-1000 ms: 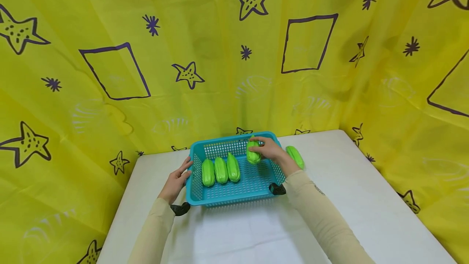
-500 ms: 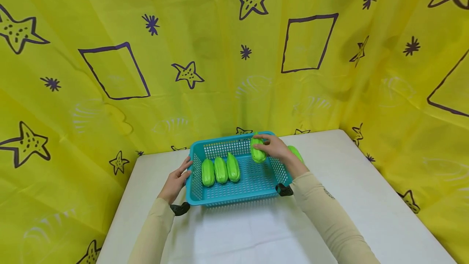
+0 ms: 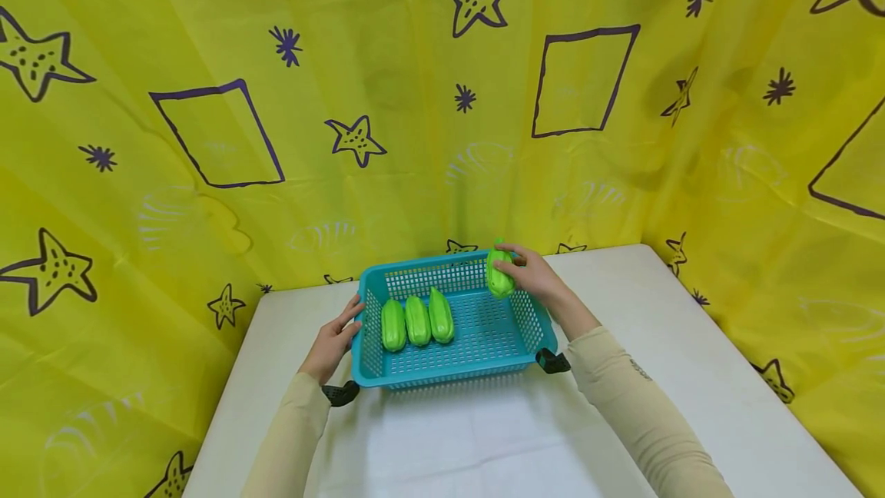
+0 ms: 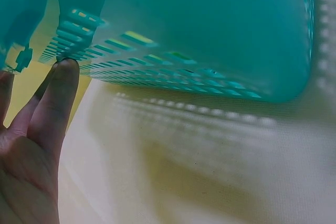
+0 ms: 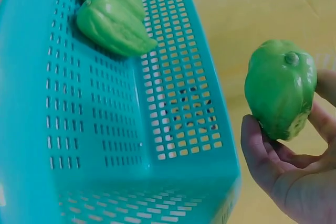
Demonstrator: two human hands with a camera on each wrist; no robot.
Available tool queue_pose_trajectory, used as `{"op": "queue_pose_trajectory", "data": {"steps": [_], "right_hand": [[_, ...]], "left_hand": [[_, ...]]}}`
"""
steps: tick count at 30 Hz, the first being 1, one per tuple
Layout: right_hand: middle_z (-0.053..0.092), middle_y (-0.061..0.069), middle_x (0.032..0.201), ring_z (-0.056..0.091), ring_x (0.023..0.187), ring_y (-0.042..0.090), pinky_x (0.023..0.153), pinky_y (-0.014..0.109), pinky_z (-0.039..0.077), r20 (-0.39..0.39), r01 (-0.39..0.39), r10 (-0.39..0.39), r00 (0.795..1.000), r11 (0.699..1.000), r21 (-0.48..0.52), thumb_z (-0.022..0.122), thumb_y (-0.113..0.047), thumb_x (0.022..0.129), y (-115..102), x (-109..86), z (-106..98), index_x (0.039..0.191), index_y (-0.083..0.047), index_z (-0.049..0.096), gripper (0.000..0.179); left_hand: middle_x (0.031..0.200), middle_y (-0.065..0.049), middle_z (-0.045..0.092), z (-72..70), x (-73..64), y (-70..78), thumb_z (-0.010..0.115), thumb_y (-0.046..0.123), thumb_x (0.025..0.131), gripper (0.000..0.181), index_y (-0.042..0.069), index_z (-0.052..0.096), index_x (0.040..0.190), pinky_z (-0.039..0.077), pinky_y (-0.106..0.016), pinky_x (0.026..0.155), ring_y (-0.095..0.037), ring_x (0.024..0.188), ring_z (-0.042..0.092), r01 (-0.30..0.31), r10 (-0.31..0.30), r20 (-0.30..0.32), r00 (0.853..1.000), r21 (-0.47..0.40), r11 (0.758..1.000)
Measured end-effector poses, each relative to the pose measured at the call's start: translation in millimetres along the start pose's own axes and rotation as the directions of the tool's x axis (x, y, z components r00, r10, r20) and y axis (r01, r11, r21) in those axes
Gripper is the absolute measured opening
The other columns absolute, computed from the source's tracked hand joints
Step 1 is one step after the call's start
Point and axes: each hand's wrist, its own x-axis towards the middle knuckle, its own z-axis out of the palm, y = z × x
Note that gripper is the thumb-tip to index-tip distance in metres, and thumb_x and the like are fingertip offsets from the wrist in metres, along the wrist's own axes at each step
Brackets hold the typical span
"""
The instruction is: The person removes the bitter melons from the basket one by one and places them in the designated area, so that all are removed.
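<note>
My right hand (image 3: 539, 279) holds a green, ribbed, elongated fruit or vegetable (image 3: 499, 275) between thumb and fingers, over the back right corner of a blue-green plastic basket (image 3: 477, 366). Its stem end shows in the right wrist view, where the fruit (image 5: 281, 90) is beyond the basket's rim (image 5: 207, 66). Three more of the same kind (image 3: 418, 321) lie side by side in the basket's left half. My left hand (image 3: 332, 344) touches the basket's left side. In the left wrist view, its straight fingers (image 4: 55, 103) rest against the outer wall (image 4: 199, 30).
The basket stands on a white-covered table (image 3: 664, 329), near its back edge. Yellow patterned curtains (image 3: 415, 175) close in the back and both sides. Dark wrist-camera mounts (image 3: 553, 361) stick out beneath both wrists.
My right hand has carried the green fruit rightward and back, towards the basket's right corner. Another green fruit, earlier visible on the table right of the basket, is now hidden. My left hand has stayed put.
</note>
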Motion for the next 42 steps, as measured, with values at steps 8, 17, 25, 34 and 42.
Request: {"op": "queue_pose_trajectory", "data": {"steps": [8,17,25,34,42], "right_hand": [[0.038,0.028,0.144,0.058,0.109,0.035,0.084,0.038,0.053,-0.015,0.004,-0.006,1.000,0.995,-0.098,0.061,-0.035,0.097,7.8,-7.6,-15.0,0.149,-0.017,0.042,0.059],[0.028,0.031,0.150,0.046,0.126,0.044,0.091,0.045,0.051,-0.019,0.037,-0.040,0.999,0.992,-0.122,0.063,-0.030,0.097,13.8,-8.5,-30.0,0.150,-0.011,0.039,0.061],[0.026,0.029,0.152,0.039,0.131,0.044,0.090,0.045,0.048,-0.055,0.065,-0.072,0.996,0.991,-0.113,0.060,-0.027,0.099,24.5,-9.0,-51.9,0.152,-0.009,0.036,0.061],[0.023,0.033,0.151,0.046,0.123,0.042,0.096,0.045,0.047,-0.079,0.045,-0.052,0.995,0.995,-0.095,0.058,-0.024,0.100,47.5,-8.2,-86.4,0.154,-0.008,0.029,0.064],[0.021,0.036,0.151,0.045,0.122,0.041,0.082,0.023,0.052,-0.098,-0.025,0.015,0.995,0.994,-0.105,0.058,-0.024,0.100,68.3,-10.2,-111.1,0.155,-0.005,0.024,0.068]], "left_hand": [[0.162,0.013,0.015,0.3,-2.3,-1.1,0.046,0.022,0.105,0.050,0.012,0.035,0.153,0.032,-0.050,0.112,-0.022,0.149,0.010,0.002,-0.002,-0.002,1.000,0.003,1.000],[0.161,0.016,0.016,-1.2,-1.5,-3.2,0.045,0.022,0.106,0.049,0.013,0.036,0.153,0.031,-0.050,0.112,-0.021,0.149,0.010,0.011,-0.011,-0.014,1.000,-0.002,1.000],[0.161,0.015,0.016,0.8,-2.4,-0.4,0.046,0.023,0.105,0.050,0.013,0.036,0.153,0.031,-0.050,0.112,-0.021,0.149,0.008,0.017,-0.017,-0.014,1.000,0.007,1.000],[0.161,0.013,0.016,-1.0,0.6,0.7,0.045,0.022,0.105,0.049,0.011,0.036,0.153,0.030,-0.052,0.112,-0.022,0.150,0.007,0.011,-0.011,-0.007,1.000,0.013,1.000],[0.162,0.010,0.015,0.3,0.3,5.6,0.045,0.020,0.105,0.050,0.009,0.034,0.153,0.029,-0.051,0.112,-0.024,0.149,0.008,0.024,-0.024,-0.005,1.000,0.010,1.000]]}}
